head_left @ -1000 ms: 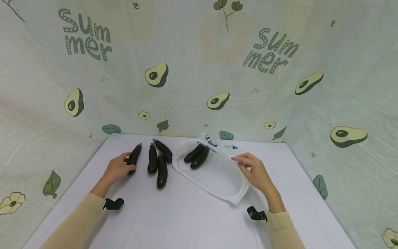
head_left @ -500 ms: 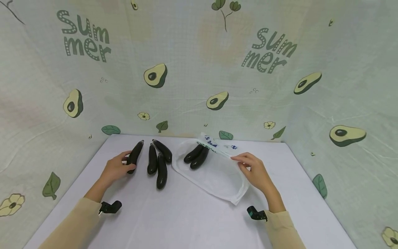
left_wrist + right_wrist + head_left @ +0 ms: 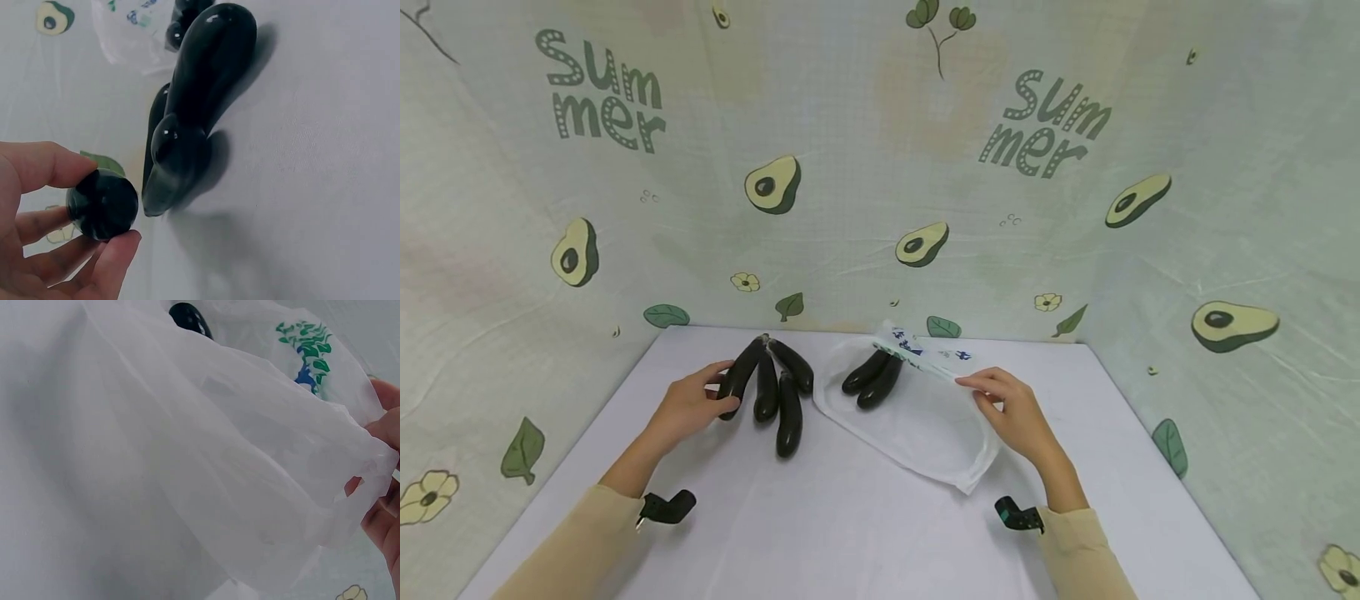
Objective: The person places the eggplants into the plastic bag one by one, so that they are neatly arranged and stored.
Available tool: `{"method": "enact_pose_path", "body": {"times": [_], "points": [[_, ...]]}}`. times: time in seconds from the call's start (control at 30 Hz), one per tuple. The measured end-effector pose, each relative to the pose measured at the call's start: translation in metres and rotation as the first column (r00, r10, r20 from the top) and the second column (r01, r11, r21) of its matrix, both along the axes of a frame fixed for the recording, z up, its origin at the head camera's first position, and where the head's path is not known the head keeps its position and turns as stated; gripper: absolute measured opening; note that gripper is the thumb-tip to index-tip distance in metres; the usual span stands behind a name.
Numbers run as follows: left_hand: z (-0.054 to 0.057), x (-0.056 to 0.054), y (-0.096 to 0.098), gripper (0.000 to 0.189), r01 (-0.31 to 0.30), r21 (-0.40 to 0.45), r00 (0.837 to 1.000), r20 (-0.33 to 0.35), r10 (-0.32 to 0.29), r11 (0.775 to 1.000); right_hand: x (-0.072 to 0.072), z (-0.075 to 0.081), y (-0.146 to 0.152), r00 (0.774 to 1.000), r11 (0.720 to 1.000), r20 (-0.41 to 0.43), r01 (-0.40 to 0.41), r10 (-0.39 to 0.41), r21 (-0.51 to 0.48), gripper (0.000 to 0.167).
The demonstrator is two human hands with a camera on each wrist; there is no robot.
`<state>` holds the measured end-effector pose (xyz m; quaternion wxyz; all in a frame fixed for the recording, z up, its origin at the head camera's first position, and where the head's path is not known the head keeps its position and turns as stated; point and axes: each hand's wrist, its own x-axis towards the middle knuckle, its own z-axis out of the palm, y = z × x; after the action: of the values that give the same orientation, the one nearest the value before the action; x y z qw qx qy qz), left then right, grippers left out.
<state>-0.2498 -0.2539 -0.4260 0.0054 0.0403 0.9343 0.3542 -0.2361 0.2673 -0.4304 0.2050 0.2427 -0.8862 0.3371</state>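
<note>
My left hand (image 3: 688, 404) grips a dark, glossy eggplant (image 3: 741, 375) between thumb and fingers; its rounded end (image 3: 103, 203) faces the left wrist camera. Just right of it lie three loose eggplants: one upright in view (image 3: 767, 387), one nearer me (image 3: 790, 417), and one slanting behind (image 3: 795, 364). My right hand (image 3: 1011, 408) pinches the edge of a thin white plastic bag (image 3: 925, 442) with green and blue print, holding its mouth raised. Two eggplants (image 3: 882, 383) lie inside the bag, their far ends covered by the printed film. Right fingers are partly cut off in the right wrist view.
A white cloth-covered table (image 3: 850, 533) lies under everything. Behind it and at both sides hang pale curtains (image 3: 850, 108) printed with avocados, leaves and lettering. Each wrist carries a small black camera, the left one (image 3: 668, 507) and the right one (image 3: 1018, 514).
My left hand has shifted slightly right with the eggplant, whose stem end now overlaps the tops of the loose ones in the head view. The right hand and bag stay put.
</note>
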Motion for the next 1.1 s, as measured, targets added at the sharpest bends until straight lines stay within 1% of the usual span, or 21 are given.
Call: {"method": "enact_pose_path", "body": {"times": [0.13, 0.3, 0.47, 0.67, 0.83, 1.1], "points": [[-0.002, 0.003, 0.004, 0.074, 0.026, -0.004, 1.0, -0.009, -0.026, 1.0, 0.0, 0.0, 0.001, 1.0, 1.0, 0.005, -0.004, 0.004, -0.004, 0.036], [-0.003, 0.01, 0.011, 0.073, 0.063, -0.008, 0.998, -0.013, -0.063, 0.998, 0.001, 0.0, 0.0, 1.0, 1.0, 0.009, -0.006, 0.006, -0.007, 0.036], [0.0, 0.019, 0.019, 0.071, 0.089, -0.011, 0.996, -0.012, -0.089, 0.996, 0.0, -0.001, 0.0, 1.0, 1.0, 0.008, -0.001, 0.001, -0.002, 0.037], [0.006, 0.03, 0.027, 0.068, 0.134, 0.009, 0.991, -0.027, -0.134, 0.991, 0.0, 0.0, 0.0, 1.0, 1.0, 0.005, 0.002, -0.002, 0.003, 0.036], [0.006, 0.033, 0.034, 0.068, 0.166, 0.018, 0.986, -0.03, -0.165, 0.986, 0.0, 0.001, 0.0, 1.0, 1.0, 0.001, 0.005, -0.005, 0.004, 0.036], [0.003, 0.036, 0.05, 0.067, 0.187, 0.052, 0.982, -0.013, -0.187, 0.981, -0.002, -0.001, 0.002, 1.0, 1.0, 0.001, 0.005, -0.005, 0.001, 0.037]]}}
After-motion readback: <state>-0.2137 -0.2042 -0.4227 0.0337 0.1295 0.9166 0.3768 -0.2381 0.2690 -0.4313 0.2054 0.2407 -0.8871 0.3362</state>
